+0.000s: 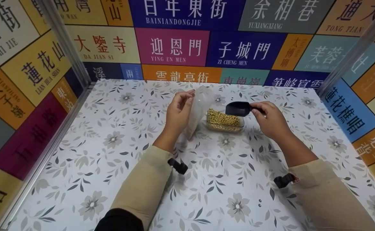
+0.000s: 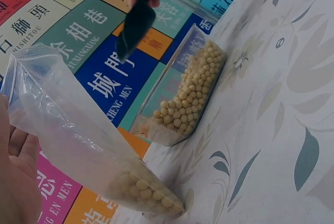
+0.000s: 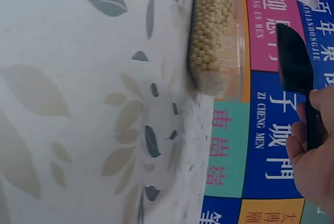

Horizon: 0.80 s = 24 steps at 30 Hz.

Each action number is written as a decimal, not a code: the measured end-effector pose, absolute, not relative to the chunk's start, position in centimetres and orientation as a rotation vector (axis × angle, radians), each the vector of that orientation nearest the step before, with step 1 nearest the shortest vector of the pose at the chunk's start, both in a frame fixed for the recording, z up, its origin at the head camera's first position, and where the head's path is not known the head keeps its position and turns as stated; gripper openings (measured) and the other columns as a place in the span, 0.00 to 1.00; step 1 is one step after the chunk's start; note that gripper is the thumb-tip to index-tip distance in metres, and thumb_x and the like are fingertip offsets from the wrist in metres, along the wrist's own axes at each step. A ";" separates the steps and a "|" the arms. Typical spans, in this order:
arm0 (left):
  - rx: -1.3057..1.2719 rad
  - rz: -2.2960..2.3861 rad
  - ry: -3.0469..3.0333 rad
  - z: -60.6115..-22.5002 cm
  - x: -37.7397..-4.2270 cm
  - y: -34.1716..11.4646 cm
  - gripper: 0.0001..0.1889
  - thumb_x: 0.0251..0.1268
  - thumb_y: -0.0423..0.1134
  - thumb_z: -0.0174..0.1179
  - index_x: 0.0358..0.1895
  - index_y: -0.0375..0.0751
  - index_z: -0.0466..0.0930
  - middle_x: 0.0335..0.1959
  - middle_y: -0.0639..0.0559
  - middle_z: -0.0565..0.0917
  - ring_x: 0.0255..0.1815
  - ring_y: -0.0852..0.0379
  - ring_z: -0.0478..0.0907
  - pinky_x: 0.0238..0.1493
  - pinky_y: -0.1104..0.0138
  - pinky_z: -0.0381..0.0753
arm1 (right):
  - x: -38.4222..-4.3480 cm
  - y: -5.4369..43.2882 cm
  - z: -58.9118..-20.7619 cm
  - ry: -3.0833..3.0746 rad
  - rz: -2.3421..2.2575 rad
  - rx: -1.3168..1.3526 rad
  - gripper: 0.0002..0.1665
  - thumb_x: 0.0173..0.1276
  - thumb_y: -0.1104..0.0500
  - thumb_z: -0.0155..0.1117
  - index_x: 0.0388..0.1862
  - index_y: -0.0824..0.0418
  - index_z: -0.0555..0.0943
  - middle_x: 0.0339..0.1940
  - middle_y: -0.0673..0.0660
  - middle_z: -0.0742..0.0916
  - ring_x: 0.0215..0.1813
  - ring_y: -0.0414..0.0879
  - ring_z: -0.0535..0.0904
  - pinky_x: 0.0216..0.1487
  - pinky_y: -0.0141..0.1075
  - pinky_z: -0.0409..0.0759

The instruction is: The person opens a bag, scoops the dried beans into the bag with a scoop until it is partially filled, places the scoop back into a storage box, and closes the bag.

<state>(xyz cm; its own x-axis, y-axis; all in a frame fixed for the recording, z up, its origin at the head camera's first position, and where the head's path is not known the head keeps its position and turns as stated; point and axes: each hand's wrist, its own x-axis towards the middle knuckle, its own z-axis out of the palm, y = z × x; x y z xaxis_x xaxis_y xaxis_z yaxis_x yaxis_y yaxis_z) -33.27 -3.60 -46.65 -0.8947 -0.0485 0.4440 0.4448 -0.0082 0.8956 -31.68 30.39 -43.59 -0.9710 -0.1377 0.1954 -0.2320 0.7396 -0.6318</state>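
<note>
My left hand (image 1: pixel 178 112) pinches the top of a clear zip bag (image 1: pixel 201 101) between thumb and fingers. The bag hangs upright with a small heap of soybeans (image 2: pixel 148 192) in its bottom corner, close over the table. To its right stands a clear rectangular container (image 2: pixel 162 80), holding a sloped pile of soybeans (image 1: pixel 221 117) that is higher toward the bag. My right hand (image 1: pixel 271 120) grips the handle of a black scoop (image 1: pixel 238 109). Above the container's right rear side, the scoop points left toward the bag, and no beans show in it.
A white tablecloth (image 1: pixel 117 179) with grey flowers and leaves covers the table. Panels with street names (image 1: pixel 174 46) rise behind and on both sides, with metal posts (image 1: pixel 68 45) at the back corners. Each sleeve carries a black strap (image 1: pixel 178 166) near the wrist.
</note>
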 end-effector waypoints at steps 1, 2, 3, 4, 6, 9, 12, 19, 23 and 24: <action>-0.409 -1.967 -1.931 -46.6 -33.3 -3.6 0.06 0.85 0.39 0.56 0.53 0.44 0.79 0.67 0.55 0.85 0.73 0.61 0.79 0.78 0.67 0.76 | -31.7 30.5 -43.9 -2.809 1.049 0.303 0.25 0.88 0.49 0.53 0.73 0.60 0.79 0.70 0.63 0.81 0.69 0.59 0.78 0.69 0.55 0.79; -0.407 -1.969 -1.931 -46.6 -33.3 -3.6 0.05 0.85 0.39 0.56 0.53 0.44 0.79 0.67 0.55 0.85 0.73 0.62 0.79 0.78 0.67 0.76 | -31.7 30.5 -44.1 -2.816 1.050 0.304 0.24 0.87 0.50 0.53 0.73 0.60 0.79 0.70 0.63 0.81 0.69 0.59 0.78 0.69 0.55 0.79; -0.405 -1.969 -1.932 -46.6 -33.3 -3.6 0.05 0.85 0.38 0.56 0.53 0.44 0.79 0.67 0.55 0.85 0.73 0.62 0.79 0.77 0.67 0.76 | -31.7 30.6 -44.4 -2.822 1.055 0.305 0.24 0.87 0.50 0.53 0.73 0.60 0.79 0.70 0.63 0.81 0.69 0.59 0.78 0.69 0.55 0.79; -0.404 -1.969 -1.931 -46.6 -33.3 -3.5 0.05 0.84 0.38 0.56 0.53 0.44 0.79 0.66 0.55 0.85 0.72 0.62 0.79 0.77 0.67 0.77 | -31.7 30.6 -44.6 -2.829 1.055 0.310 0.24 0.88 0.51 0.53 0.73 0.61 0.79 0.70 0.63 0.81 0.69 0.59 0.78 0.69 0.56 0.79; -0.407 -1.962 -1.928 -46.6 -33.4 -3.5 0.05 0.84 0.38 0.56 0.53 0.43 0.79 0.66 0.53 0.86 0.72 0.61 0.79 0.77 0.67 0.77 | -31.7 30.7 -45.0 -2.837 1.055 0.315 0.24 0.87 0.51 0.54 0.73 0.60 0.79 0.70 0.63 0.81 0.70 0.59 0.78 0.70 0.56 0.79; -0.412 -1.948 -1.924 -46.6 -33.5 -3.5 0.05 0.84 0.37 0.56 0.52 0.42 0.79 0.66 0.52 0.86 0.72 0.60 0.80 0.76 0.67 0.78 | -31.7 30.8 -45.6 -2.840 1.045 0.330 0.23 0.87 0.53 0.54 0.73 0.61 0.79 0.70 0.63 0.81 0.71 0.60 0.78 0.72 0.57 0.79; -0.418 -1.941 -1.918 -46.6 -33.5 -3.5 0.05 0.84 0.37 0.56 0.52 0.41 0.79 0.66 0.51 0.86 0.72 0.59 0.80 0.76 0.67 0.78 | -31.8 30.8 -45.9 -2.840 1.044 0.342 0.23 0.87 0.54 0.55 0.73 0.61 0.79 0.70 0.63 0.81 0.71 0.60 0.78 0.72 0.56 0.79; -0.413 -1.946 -1.911 -46.7 -33.5 -3.5 0.05 0.84 0.37 0.56 0.53 0.42 0.79 0.66 0.52 0.86 0.72 0.60 0.80 0.77 0.67 0.77 | -31.7 30.3 -46.2 -2.870 0.983 0.384 0.22 0.86 0.55 0.57 0.71 0.62 0.80 0.67 0.63 0.83 0.71 0.62 0.78 0.73 0.59 0.79; -0.430 -1.956 -1.888 -46.7 -33.5 -3.5 0.06 0.84 0.36 0.56 0.53 0.39 0.79 0.66 0.48 0.86 0.72 0.57 0.80 0.75 0.66 0.79 | -31.6 29.9 -45.9 -2.905 0.856 0.394 0.21 0.86 0.54 0.57 0.70 0.60 0.81 0.67 0.62 0.83 0.71 0.63 0.76 0.71 0.61 0.78; -0.433 -1.962 -1.882 -46.7 -33.5 -3.5 0.06 0.83 0.35 0.56 0.53 0.38 0.79 0.66 0.47 0.86 0.72 0.56 0.80 0.75 0.65 0.79 | -31.6 29.8 -45.9 -2.914 0.819 0.394 0.21 0.86 0.54 0.57 0.70 0.59 0.81 0.67 0.62 0.83 0.71 0.63 0.76 0.71 0.61 0.77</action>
